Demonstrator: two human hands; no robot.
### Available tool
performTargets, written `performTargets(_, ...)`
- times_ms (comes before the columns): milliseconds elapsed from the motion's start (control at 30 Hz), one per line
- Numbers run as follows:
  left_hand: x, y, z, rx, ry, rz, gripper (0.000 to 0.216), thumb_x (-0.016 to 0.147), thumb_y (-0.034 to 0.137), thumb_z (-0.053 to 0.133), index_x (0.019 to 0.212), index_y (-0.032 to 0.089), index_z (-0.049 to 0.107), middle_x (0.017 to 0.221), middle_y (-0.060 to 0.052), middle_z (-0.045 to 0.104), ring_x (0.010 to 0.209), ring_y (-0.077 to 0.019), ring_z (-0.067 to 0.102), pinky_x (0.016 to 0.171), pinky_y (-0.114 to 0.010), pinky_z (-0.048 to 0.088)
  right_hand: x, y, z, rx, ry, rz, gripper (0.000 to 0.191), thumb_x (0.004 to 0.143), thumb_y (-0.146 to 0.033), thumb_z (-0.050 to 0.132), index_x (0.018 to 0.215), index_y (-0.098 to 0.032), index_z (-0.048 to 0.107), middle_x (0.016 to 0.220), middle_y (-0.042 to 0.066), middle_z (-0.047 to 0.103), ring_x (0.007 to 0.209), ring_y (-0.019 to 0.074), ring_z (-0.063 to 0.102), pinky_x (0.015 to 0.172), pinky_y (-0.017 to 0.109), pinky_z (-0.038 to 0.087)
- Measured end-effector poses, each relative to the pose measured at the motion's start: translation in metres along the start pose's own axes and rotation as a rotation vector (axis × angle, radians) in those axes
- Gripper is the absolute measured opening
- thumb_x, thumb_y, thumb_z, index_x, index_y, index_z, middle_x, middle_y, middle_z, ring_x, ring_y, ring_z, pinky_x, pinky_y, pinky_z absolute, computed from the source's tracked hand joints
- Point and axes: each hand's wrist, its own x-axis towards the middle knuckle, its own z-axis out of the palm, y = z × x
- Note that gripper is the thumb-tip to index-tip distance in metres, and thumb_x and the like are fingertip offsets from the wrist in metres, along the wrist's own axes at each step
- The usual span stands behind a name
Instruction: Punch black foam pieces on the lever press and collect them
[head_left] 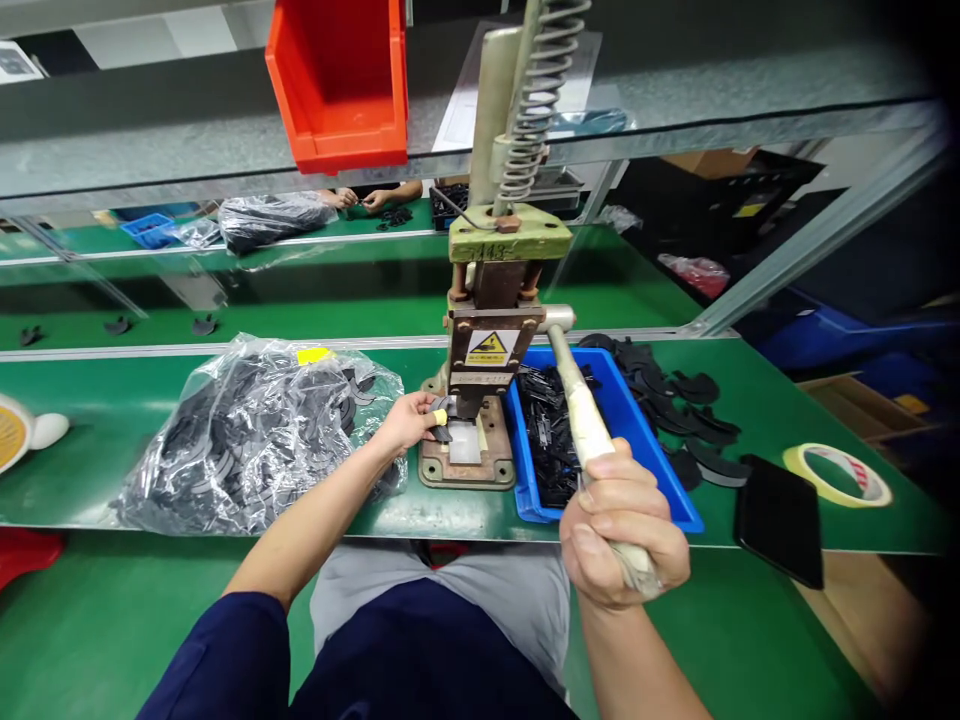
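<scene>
A hand-lever press (487, 340) with a tall spring stands on the green bench in front of me. My right hand (626, 525) is wrapped round its tape-covered lever (581, 405), which slants down toward me. At the press base, my left hand (409, 422) pinches a small dark curved plastic part (439, 430) under the ram. Yellow tape shows on or beside that part at the fingertips. Whether the ram touches the part is hidden. Left of the press lies a clear plastic bag (247, 440) full of similar dark curved parts.
Right of the press, a blue bin (645, 450) holds small black parts. Beyond it are loose curved parts (697, 425), a black phone-like slab (780, 520) and a tape roll (838, 475). An orange bin (337, 90) hangs overhead. Across the bench, another person's hands (367, 200) work.
</scene>
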Motion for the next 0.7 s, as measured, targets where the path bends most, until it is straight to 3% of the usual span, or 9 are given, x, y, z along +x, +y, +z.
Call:
performTargets(167,0.002,0.006,0.001,-0.005,-0.008,-0.055,0.037,0.061,0.016,0.09,0.082,0.01,0.061,0.062,0.003,0.062,0.045,-0.0062,0.057,0.041,-0.016,0.05,0.001,0.0,0.003,0.003,0.041,-0.019,0.015,0.071,-0.018,0.065,0.07,-0.02,0.05,0.073,-0.004,0.06,0.079,0.0166,0.061,0.093,0.05,0.051)
performTargets(333,0.004,0.016,0.004,0.097,-0.006,-0.129,0.026,0.066,0.008,0.083,0.076,0.011,0.059,0.055,0.006,0.057,0.041,-0.005,0.054,0.042,-0.015,0.051,0.003,-0.005,0.005,0.003,0.037,0.018,0.015,0.07,-0.016,0.065,0.069,-0.021,0.05,0.071,-0.004,0.059,0.076,0.0163,0.059,0.092,0.05,0.05)
performTargets(533,0.005,0.019,0.011,0.12,0.092,-0.278,0.02,0.069,0.0,0.075,0.076,0.012,0.061,0.061,0.004,0.062,0.049,-0.0084,0.062,0.048,-0.017,0.055,0.003,-0.012,0.011,0.073,0.13,0.085,0.014,0.069,-0.015,0.062,0.071,-0.021,0.049,0.069,-0.005,0.055,0.078,0.0153,0.057,0.097,0.049,0.047)
performTargets(700,0.005,0.024,0.013,0.103,0.076,-0.4,0.025,0.069,0.004,0.078,0.071,0.016,0.056,0.064,0.004,0.064,0.06,-0.0134,0.069,0.053,-0.02,0.057,0.001,-0.01,0.005,0.062,0.043,0.09,0.012,0.074,-0.02,0.063,0.073,-0.023,0.052,0.074,-0.005,0.056,0.083,0.0148,0.059,0.101,0.049,0.047)
